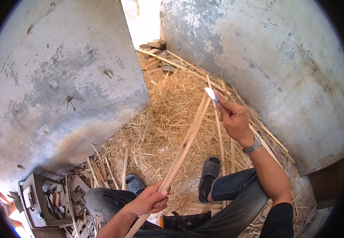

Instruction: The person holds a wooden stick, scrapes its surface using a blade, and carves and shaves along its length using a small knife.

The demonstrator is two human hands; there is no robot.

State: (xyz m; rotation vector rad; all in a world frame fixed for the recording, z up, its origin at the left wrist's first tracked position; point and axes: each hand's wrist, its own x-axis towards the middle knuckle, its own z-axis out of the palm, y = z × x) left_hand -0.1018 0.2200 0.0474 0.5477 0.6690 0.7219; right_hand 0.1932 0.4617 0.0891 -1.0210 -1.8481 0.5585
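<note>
My left hand (150,201) is closed around the lower part of a long, flat bamboo strip (185,146), which slants up and away between my knees. At the strip's far end, my right hand (235,119) pinches a small bright, blade-like piece (210,94) between thumb and fingers. Glare hides its exact kind. That piece lies against or right beside the strip's tip; I cannot tell whether it cuts in. A metal watch (253,144) circles my right wrist.
Pale shavings (168,119) cover the floor ahead. Thin strips (271,139) lie along the right wall (275,67); others lean at the left. A broken grey frame (41,200) stands low left. Wood blocks (155,44) sit by the bright gap between the walls. A dark sandal (210,170) is on my right foot.
</note>
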